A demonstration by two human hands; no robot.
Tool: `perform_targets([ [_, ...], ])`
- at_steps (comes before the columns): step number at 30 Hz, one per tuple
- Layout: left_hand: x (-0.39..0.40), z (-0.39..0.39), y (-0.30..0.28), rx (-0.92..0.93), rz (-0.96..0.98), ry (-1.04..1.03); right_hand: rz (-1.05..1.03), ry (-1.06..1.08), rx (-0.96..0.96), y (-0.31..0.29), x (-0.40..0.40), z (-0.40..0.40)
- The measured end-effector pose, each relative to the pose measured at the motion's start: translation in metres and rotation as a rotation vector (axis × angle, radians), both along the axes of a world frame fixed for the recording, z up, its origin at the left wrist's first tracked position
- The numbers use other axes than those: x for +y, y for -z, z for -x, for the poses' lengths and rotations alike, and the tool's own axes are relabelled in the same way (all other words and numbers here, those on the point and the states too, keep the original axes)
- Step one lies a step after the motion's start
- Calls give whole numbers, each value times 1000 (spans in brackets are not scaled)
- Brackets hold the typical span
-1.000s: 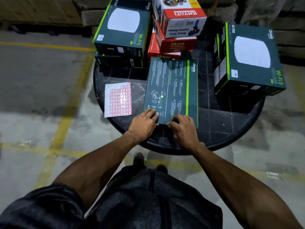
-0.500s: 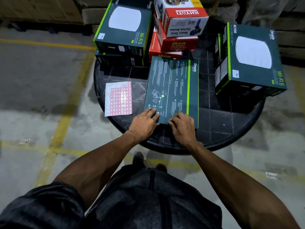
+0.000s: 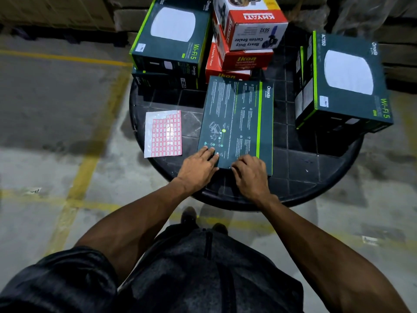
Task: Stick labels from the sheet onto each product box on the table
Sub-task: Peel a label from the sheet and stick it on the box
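Observation:
A dark green box (image 3: 237, 118) lies flat, printed back up, in the middle of the round black table (image 3: 316, 177). My left hand (image 3: 197, 168) rests flat on its near left corner, fingers together. My right hand (image 3: 250, 175) sits on the near edge with its fingers curled down onto the box; anything under the fingertips is hidden. The label sheet (image 3: 163, 134), white with red-bordered labels, lies on the table left of the box, apart from both hands.
Two stacked green Wi-Fi boxes (image 3: 171, 39) stand at the back left, with a small white label on the top one. Red and white boxes (image 3: 246, 37) are stacked at the back middle. Another green box (image 3: 345, 82) overhangs the right rim. Concrete floor with yellow lines surrounds the table.

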State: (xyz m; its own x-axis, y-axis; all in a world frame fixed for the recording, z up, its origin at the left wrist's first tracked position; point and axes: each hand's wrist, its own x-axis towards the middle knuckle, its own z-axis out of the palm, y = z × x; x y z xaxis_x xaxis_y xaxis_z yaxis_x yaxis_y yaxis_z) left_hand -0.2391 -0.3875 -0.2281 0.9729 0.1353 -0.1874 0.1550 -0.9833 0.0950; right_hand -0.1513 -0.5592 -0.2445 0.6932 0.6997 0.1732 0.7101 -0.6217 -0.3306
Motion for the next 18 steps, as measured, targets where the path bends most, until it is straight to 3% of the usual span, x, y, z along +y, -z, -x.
perform_targets([
  [8,0,1,1,-12,4,4,-31,-21,-20,3,-2,1],
  [18,0,1,2,-26,16,5,-52,80,87,1,3,2],
])
